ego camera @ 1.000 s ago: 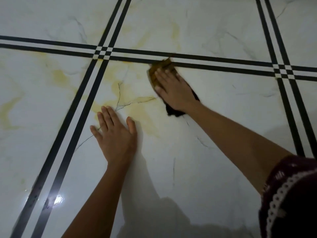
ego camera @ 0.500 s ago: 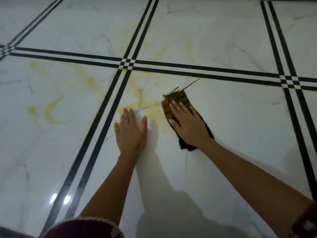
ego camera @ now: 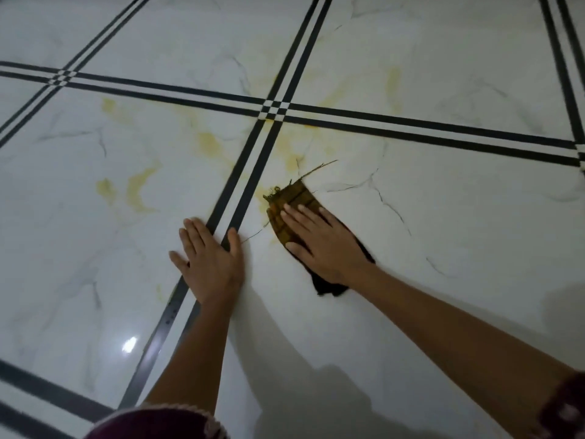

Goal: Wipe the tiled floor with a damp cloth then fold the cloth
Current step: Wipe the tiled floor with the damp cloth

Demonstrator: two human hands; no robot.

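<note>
My right hand (ego camera: pixel 326 243) lies flat, fingers spread, pressing the cloth (ego camera: pixel 292 205) onto the floor (ego camera: pixel 443 217); it grips nothing, only bears down with the palm. The cloth is brown and checked at its far end, frayed, with loose threads trailing off toward the tile ahead, and its dark near end shows behind my wrist. My left hand (ego camera: pixel 210 258) is also open and flat, empty, planted on the floor as a prop, with its fingers across the black stripes (ego camera: pixel 240 185) that run away from me. The two hands are near each other but apart.

I judge I am in the wiping step, and not far along: folding has not begun. The cloth sits just beside the stripes, at the edge of the yellow marks (ego camera: pixel 139 191). I cannot tell whether these are stain or veining in the marble. The next move, I think, calls for steady palm pressure and a sweep over that yellowed patch toward the stripe crossing (ego camera: pixel 274 109).

Nothing stands on the floor in view. My propping hand lies in any leftward path and would need to shift. A lamp glare (ego camera: pixel 129 345) shines near my left arm, and maroon sleeves (ego camera: pixel 158 423) show at the bottom edge.
</note>
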